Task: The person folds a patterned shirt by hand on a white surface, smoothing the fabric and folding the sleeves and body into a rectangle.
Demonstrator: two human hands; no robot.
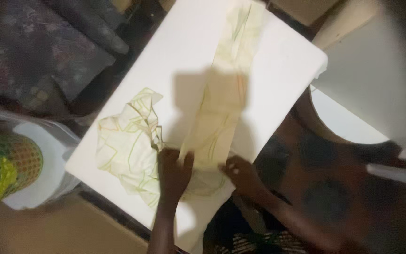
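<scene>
Left hand (pixel 174 170) pinches near end of long cloth strip (pixel 224 101); right hand (pixel 241 173) presses same end, fingers together; crumpled cloth (pixel 128 141) lies left on white board (pixel 287 66)

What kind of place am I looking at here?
Probably a home room: a white padded board with pale patterned cloth under both hands, dark patterned upholstery behind it, and a green mesh basket beside it.

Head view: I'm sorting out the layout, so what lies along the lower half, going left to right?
Green and orange mesh basket → crumpled patterned cloth → left hand on the long folded cloth strip → right hand.
</scene>
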